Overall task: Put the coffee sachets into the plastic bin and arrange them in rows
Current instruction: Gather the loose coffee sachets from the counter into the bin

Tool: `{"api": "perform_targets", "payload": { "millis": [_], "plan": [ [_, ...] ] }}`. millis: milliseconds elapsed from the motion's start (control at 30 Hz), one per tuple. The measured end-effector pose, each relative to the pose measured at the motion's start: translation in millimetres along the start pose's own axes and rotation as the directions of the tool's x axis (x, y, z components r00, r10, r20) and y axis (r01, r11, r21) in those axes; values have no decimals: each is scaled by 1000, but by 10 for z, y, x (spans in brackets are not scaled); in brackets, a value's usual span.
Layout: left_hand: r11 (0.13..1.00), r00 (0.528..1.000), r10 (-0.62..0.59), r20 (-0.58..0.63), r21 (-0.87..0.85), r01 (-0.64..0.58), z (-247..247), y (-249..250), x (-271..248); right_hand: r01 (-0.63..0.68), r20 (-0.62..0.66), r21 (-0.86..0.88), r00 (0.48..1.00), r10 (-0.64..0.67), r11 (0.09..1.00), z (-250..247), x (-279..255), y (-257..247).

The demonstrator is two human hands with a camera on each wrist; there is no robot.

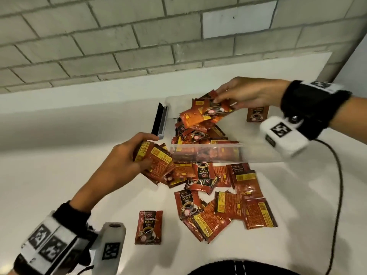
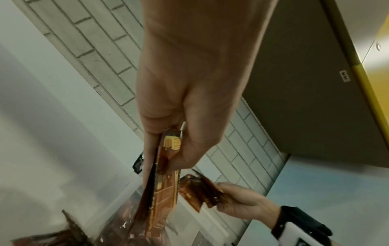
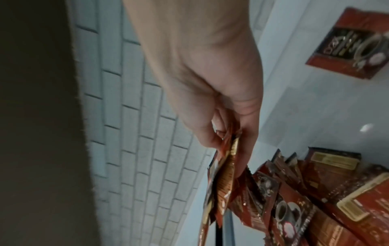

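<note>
A clear plastic bin stands mid-table with red coffee sachets lying jumbled inside. My right hand hovers over the bin's far side and pinches a fan of several sachets; the right wrist view shows that bunch edge-on between thumb and fingers. My left hand grips another stack of sachets just left of the bin's near corner, seen in the left wrist view as a stack clamped by the thumb. More loose sachets lie on the white table in front of the bin.
One sachet lies alone near the front left, another single sachet behind the bin under my right wrist. A black bin handle sticks up at the left end. A grey brick wall backs the table. A black cable trails on the right.
</note>
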State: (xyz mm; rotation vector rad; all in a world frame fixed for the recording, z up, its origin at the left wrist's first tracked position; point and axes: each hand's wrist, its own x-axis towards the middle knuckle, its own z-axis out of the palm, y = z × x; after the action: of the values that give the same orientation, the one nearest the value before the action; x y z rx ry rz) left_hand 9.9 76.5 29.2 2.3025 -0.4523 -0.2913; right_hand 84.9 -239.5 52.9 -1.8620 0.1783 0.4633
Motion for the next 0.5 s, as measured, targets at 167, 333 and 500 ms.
{"api": "perform_targets", "payload": {
  "millis": [167,333,500],
  "plan": [
    [997,1000,-6,10,-76,7,-26,20,13,-119,61,16,991,118,993,174,461,2],
    [989,999,3,51,-151,5,-50,-5,31,-160,58,-97,985,166,982,357,678,-20],
    [990,997,31,69,-136,-22,-137,108,177,-204,62,-332,969,238,921,479,706,-60]
  ]
}}
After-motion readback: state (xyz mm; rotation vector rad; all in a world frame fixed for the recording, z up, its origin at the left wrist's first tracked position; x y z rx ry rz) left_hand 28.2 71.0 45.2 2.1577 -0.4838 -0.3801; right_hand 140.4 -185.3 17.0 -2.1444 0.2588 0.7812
